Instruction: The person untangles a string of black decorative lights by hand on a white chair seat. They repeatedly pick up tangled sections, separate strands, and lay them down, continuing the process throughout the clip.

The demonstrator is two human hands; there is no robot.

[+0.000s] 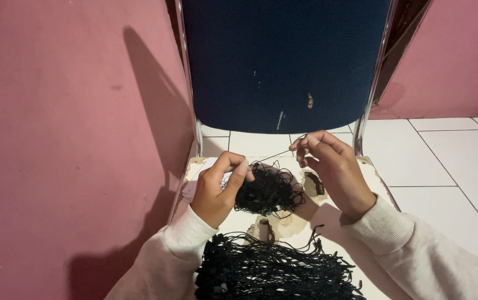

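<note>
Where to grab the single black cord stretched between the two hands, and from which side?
Judging by its pose, take the single black cord mid-span, where it runs taut and bare between the left hand and right hand. Come from above with a fingertip pinch: the tangled black cord pile crowds it from below.

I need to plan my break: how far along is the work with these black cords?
A large laid-out bundle of black cords lies nearest the person, apparently finished. The right hand draws one strand from the tangled pile, with the left hand on the pile's edge. That tangle remains.
</note>
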